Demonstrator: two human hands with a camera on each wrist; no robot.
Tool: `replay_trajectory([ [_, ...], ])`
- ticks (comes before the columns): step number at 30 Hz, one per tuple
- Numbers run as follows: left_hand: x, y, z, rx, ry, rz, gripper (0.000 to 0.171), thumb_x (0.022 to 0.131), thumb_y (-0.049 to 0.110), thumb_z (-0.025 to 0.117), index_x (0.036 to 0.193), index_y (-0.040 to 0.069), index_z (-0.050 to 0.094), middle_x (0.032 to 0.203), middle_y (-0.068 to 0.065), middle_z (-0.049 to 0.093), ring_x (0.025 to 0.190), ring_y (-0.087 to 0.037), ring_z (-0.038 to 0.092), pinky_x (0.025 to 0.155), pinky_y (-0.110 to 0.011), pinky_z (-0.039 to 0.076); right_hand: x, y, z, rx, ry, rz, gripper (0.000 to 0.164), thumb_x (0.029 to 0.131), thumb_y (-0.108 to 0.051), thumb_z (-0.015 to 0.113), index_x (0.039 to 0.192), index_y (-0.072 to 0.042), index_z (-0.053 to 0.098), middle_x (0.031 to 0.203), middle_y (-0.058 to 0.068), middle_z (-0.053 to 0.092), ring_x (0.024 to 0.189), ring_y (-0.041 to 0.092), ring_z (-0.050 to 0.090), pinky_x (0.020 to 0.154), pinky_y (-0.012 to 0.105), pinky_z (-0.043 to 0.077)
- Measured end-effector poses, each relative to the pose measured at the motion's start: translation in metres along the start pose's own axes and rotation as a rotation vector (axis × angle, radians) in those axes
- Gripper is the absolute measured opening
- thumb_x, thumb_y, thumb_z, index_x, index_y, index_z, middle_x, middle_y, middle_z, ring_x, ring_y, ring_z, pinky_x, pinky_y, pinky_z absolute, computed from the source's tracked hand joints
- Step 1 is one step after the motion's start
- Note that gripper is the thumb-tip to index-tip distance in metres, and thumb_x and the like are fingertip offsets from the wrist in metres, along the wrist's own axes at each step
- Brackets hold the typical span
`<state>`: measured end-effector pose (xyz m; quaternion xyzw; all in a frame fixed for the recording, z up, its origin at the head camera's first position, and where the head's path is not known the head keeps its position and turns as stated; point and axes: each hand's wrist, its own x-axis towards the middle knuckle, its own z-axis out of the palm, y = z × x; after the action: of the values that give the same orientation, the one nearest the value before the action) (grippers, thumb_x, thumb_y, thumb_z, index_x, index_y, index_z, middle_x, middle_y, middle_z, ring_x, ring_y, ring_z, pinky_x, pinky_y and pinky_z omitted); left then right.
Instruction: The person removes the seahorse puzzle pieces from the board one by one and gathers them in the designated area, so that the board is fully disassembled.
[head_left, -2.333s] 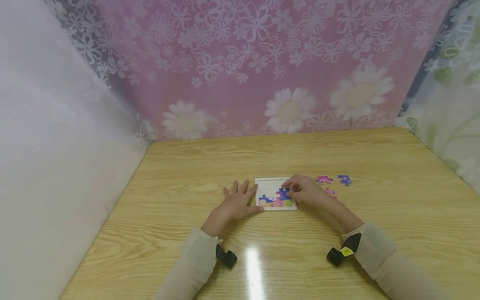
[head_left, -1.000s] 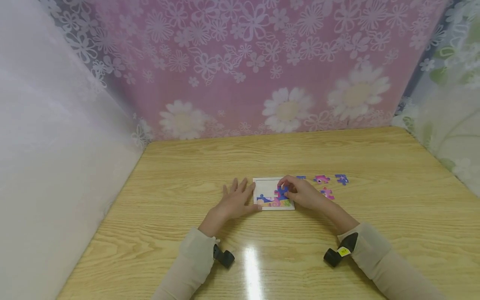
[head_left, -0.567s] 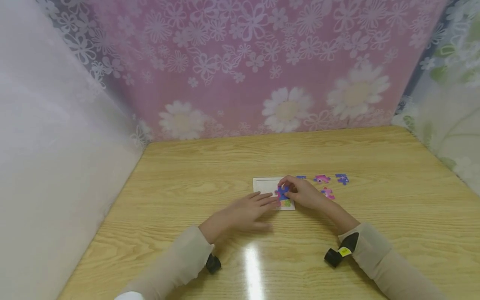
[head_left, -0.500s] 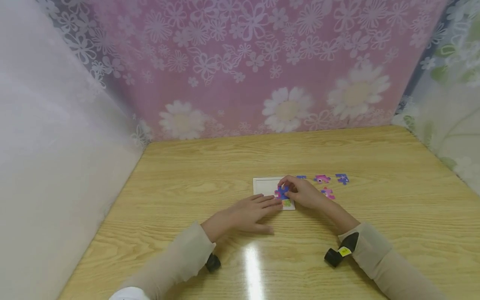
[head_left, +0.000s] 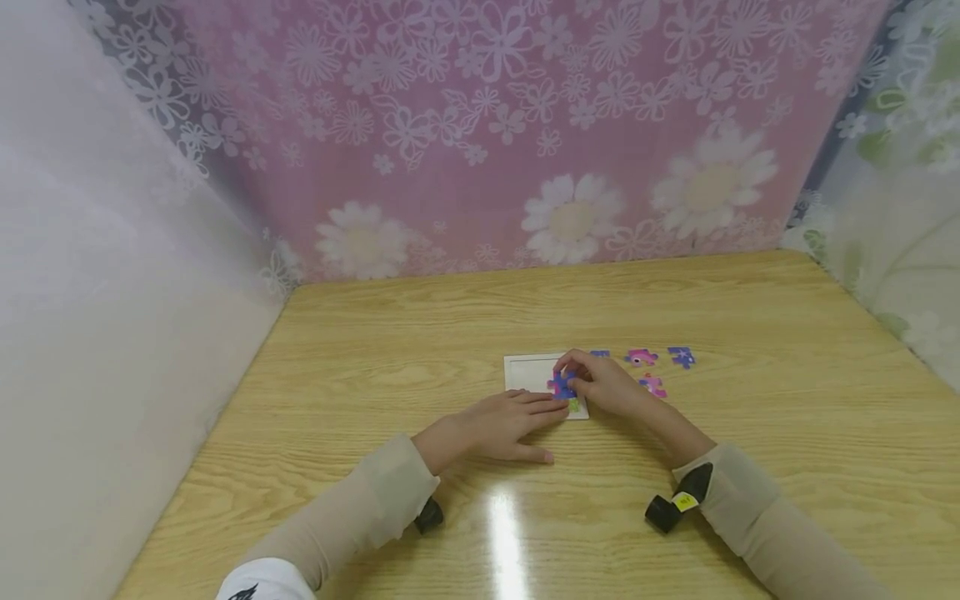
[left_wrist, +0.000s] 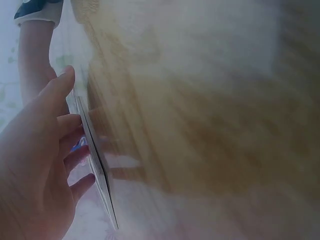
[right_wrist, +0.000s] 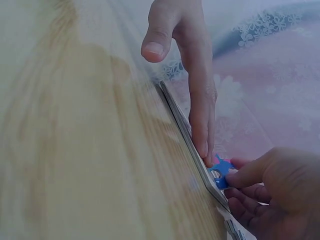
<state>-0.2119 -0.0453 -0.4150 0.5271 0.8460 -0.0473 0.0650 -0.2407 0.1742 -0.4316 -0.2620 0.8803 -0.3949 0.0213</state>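
Note:
My right hand (head_left: 609,387) pinches a blue and pink jigsaw piece (head_left: 561,383) between thumb and fingers, over the right side of a white puzzle tray (head_left: 525,358). In the right wrist view the piece (right_wrist: 222,167) stands tilted at the tray's edge (right_wrist: 184,131). My left hand (head_left: 506,425) lies across the lower part of the tray with fingers straight, fingertips right by the held piece. Its fingers hide most of the bottom row; a green corner piece (head_left: 573,406) shows beyond them. In the left wrist view, the left hand's fingers (left_wrist: 75,157) reach over the tray's edge.
Several loose jigsaw pieces lie right of the tray: a pink one with an eye (head_left: 641,357), a blue one (head_left: 681,357), a pink one (head_left: 654,386) and a blue one (head_left: 599,354) partly behind the right hand. A flowered curtain (head_left: 465,167) hangs behind the wooden table (head_left: 390,325).
My left hand has gone from the tray's left edge to the right, across its lower part, covering the bottom row. The right hand stays at the same spot with the piece.

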Motion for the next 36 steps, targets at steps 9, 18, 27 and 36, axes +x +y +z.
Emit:
replay_trajectory([
  [9,0.003,0.0,0.0,0.026,-0.021,-0.006,0.07,0.093,0.059,0.031,0.147,0.017,0.023,0.151,0.005,0.018,0.136,-0.013,0.015,0.108,-0.036,0.013,0.0,-0.002,-0.009,0.022,0.037,0.005,0.021,0.089,0.004,0.053,0.106,-0.007,0.058,0.093,0.007,0.06,0.091,0.029,0.057,0.079,0.046,0.046],
  [18,0.005,0.002,-0.002,0.085,-0.014,0.01,0.071,0.093,0.06,0.029,0.147,0.015,0.024,0.15,0.002,0.019,0.137,-0.017,0.012,0.108,-0.035,0.007,-0.003,0.001,-0.025,0.034,0.045,-0.039,0.021,0.089,0.005,0.054,0.108,-0.003,0.058,0.094,0.009,0.06,0.088,0.029,0.057,0.076,0.043,0.047],
  [27,0.006,0.002,-0.004,0.064,0.024,0.0,0.067,0.094,0.056,0.033,0.146,0.015,0.027,0.15,0.0,0.021,0.137,-0.019,0.011,0.108,-0.036,0.006,-0.012,0.007,-0.042,0.044,0.064,-0.005,0.021,0.09,0.003,0.053,0.109,-0.004,0.058,0.096,0.008,0.059,0.087,0.024,0.056,0.074,0.035,0.048],
  [36,0.006,-0.012,0.0,-0.027,0.106,-0.269,0.069,0.094,0.053,0.037,0.146,0.009,0.025,0.151,-0.007,0.017,0.137,-0.025,0.012,0.108,-0.041,0.013,-0.03,0.017,-0.069,-0.001,0.107,-0.008,0.021,0.09,0.001,0.054,0.111,-0.002,0.058,0.104,0.01,0.06,0.091,0.023,0.054,0.075,0.027,0.046],
])
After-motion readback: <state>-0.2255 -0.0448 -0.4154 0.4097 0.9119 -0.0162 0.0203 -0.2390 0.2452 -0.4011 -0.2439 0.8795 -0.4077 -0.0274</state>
